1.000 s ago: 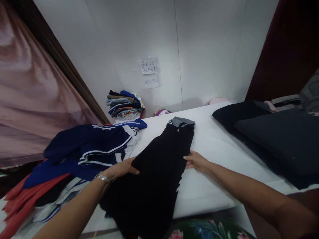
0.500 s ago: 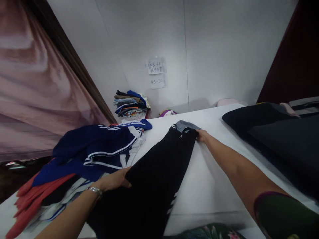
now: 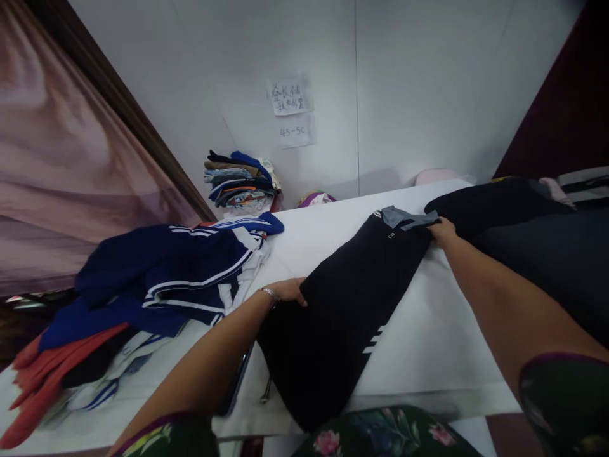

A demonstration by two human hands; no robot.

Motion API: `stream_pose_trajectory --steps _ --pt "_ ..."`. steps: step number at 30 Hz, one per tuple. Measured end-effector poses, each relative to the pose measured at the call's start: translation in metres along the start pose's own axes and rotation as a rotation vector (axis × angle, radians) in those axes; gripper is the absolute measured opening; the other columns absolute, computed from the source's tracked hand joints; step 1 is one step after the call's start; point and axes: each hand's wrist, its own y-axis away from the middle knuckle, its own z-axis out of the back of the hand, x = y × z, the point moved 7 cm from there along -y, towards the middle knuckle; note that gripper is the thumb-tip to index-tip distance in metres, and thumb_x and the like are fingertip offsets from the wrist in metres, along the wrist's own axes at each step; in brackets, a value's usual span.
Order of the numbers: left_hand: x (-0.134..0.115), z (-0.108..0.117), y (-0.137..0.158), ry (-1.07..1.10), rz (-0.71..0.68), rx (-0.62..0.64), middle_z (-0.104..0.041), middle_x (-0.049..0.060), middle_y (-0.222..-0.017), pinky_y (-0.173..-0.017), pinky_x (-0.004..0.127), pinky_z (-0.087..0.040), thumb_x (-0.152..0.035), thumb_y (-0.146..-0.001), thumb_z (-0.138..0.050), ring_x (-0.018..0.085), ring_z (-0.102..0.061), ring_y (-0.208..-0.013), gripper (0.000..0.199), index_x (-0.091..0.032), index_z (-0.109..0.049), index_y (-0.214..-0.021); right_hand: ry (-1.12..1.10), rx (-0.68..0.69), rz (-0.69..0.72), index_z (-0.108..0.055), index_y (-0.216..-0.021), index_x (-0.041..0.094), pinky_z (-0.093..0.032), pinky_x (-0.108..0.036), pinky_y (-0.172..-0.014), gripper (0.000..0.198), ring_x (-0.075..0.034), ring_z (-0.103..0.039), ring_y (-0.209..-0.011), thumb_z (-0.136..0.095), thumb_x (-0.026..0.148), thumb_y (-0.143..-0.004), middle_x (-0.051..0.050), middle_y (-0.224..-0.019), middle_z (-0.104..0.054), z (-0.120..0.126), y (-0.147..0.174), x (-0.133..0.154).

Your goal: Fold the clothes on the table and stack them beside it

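Note:
A black garment (image 3: 342, 298) with white stripes near its edge and a small white mark lies stretched across the white table (image 3: 413, 343). Its far end shows grey cloth (image 3: 397, 217). My right hand (image 3: 442, 232) is closed on the far right corner, by the grey cloth. At the left edge, about halfway along, my left hand (image 3: 289, 291) grips the fabric, its fingertips over the top and a bracelet at the wrist. Whether it is a jacket or trousers I cannot tell.
A loose heap of clothes, with a navy striped garment (image 3: 190, 266) and a coral one (image 3: 66, 365), lies left. Folded clothes (image 3: 242, 181) are stacked by the wall. Dark cloth (image 3: 533, 254) lies right. A dark flat object (image 3: 234, 387) is partly behind my left arm.
Both hands have moved right with the black garment, whose near end now lies in sight by the table's front edge. The view has shifted slightly.

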Motion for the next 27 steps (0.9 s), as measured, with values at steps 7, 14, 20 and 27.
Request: stream_pose_trajectory --steps 7,14,20,27 --pt "0.025 0.006 0.019 -0.015 0.007 -0.048 -0.072 0.001 -0.104 -0.091 0.035 -0.049 -0.023 -0.052 -0.077 0.025 -0.064 -0.100 0.063 -0.022 -0.061 -0.113 0.300 0.095 0.291 -0.060 -0.118 0.011 -0.035 -0.049 -0.104 0.044 -0.032 -0.048 -0.122 -0.061 0.019 -0.075 -0.019 -0.124 -0.058 -0.001 0.035 0.012" --pt "0.038 0.014 0.072 -0.252 0.051 -0.390 -0.066 0.008 -0.120 -0.094 0.035 -0.046 -0.050 -0.062 -0.075 0.027 -0.061 -0.108 0.074 -0.018 -0.056 -0.126 0.506 0.800 0.886 -0.055 -0.131 0.021 -0.029 -0.053 -0.111 0.047 -0.028 -0.034 -0.138 -0.047 0.040 -0.089 -0.011 -0.145 -0.046 -0.082 0.194 0.037" --pt "0.040 0.009 0.128 -0.379 -0.009 -0.839 -0.062 0.010 -0.124 -0.086 0.034 -0.048 -0.051 -0.077 -0.061 0.023 -0.062 -0.098 0.060 -0.016 -0.057 -0.126 0.671 0.821 0.851 -0.055 -0.132 0.019 -0.022 -0.062 -0.110 0.046 -0.033 -0.024 -0.142 -0.046 0.036 -0.090 -0.014 -0.150 -0.037 -0.073 0.224 0.031" --pt "0.067 -0.049 0.179 -0.289 -0.025 -1.157 -0.066 0.004 -0.092 -0.074 0.028 -0.049 -0.036 -0.083 -0.058 0.016 -0.060 -0.077 0.031 -0.018 -0.064 -0.108 0.273 1.141 1.083 -0.054 -0.134 0.026 -0.028 -0.051 -0.113 0.048 -0.027 -0.033 -0.139 -0.048 0.048 -0.091 -0.008 -0.144 -0.048 -0.058 0.324 0.063"
